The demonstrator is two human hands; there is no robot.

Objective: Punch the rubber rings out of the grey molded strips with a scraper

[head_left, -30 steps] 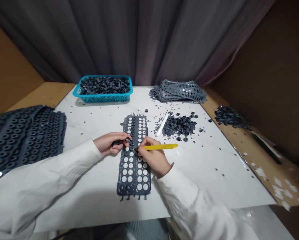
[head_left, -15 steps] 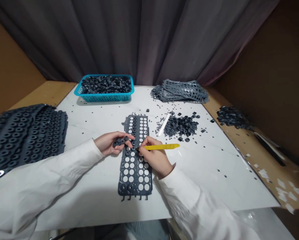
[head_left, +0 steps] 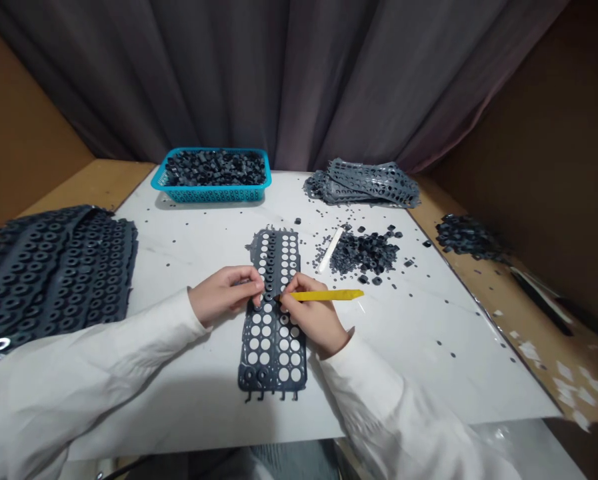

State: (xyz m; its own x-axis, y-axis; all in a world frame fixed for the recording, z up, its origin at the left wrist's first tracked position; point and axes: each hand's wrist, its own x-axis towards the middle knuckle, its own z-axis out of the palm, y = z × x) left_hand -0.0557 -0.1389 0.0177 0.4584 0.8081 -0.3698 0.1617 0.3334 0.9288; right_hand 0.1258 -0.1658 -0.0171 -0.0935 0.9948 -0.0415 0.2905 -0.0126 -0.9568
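A dark grey rubber sheet [head_left: 273, 347] full of round holes lies lengthwise on the white table [head_left: 179, 247] in front of me. My left hand [head_left: 225, 295] is curled at the sheet's left edge, fingertips pinched on small dark rubber rings. My right hand [head_left: 313, 319] rests on the sheet's right side and grips a yellow flat stick [head_left: 329, 295] like a pen, its tip touching the sheet's middle rows. Most holes in the sheet are punched out; a few rings remain at the near end and the middle.
A blue basket [head_left: 211, 194] of dark rings stands at the back. A pile of loose rings [head_left: 366, 250] and a white stick [head_left: 329, 249] lie right of the sheet. Spent sheets [head_left: 363, 182] lie back right, unpunched sheets [head_left: 49, 267] stacked at left, another ring heap [head_left: 466, 237] far right.
My left hand has closed over the rings it held and shifted slightly toward the sheet. The right hand and yellow stick stay almost in place.
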